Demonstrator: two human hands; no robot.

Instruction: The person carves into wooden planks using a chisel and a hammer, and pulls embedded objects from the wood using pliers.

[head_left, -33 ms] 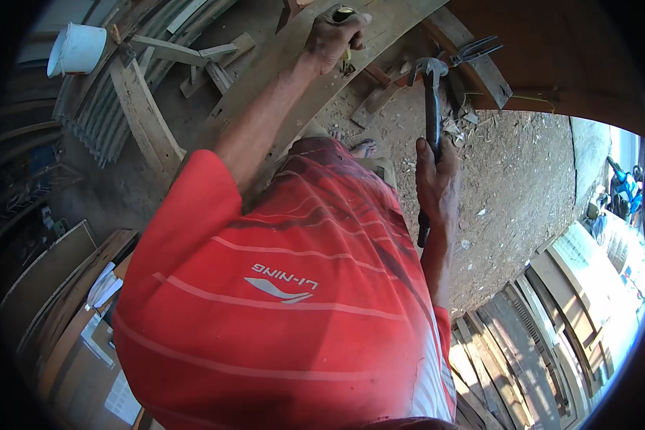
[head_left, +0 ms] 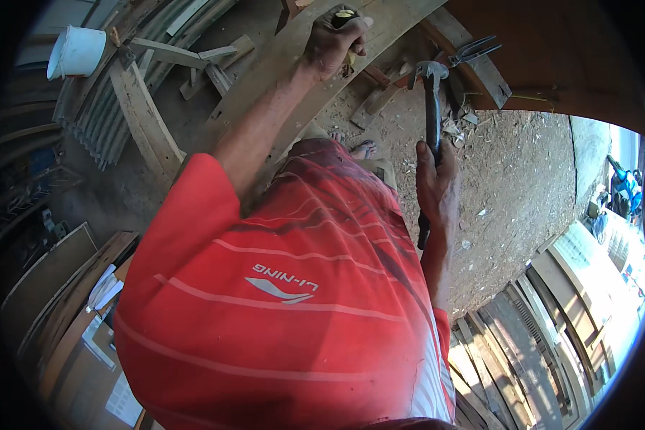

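Upright in my closed left hand (head_left: 330, 43) is what looks like a chisel (head_left: 345, 14), its yellow-and-black handle end showing above the fist. A yellowish bit shows below the fingers, and the blade's tip cannot be made out. The fist is over a wide wooden board (head_left: 272, 97) that slants across the far side. My right hand (head_left: 438, 175) is wrapped around the dark handle of a claw hammer (head_left: 432, 107). The hammer's metal head points away from me, to the right of the board and above the dirt floor.
A clamp-like metal tool (head_left: 474, 50) lies on a plank by the brown panel (head_left: 552, 50) at far right. Wood shavings litter the floor (head_left: 509, 179). Wooden supports (head_left: 145, 118), corrugated sheets (head_left: 107, 115) and a white bucket (head_left: 77, 51) are on the left. Stacked boards (head_left: 494, 358) lie lower right.
My left hand has shifted very slightly toward me with the chisel in it. My right hand and the hammer look almost still.
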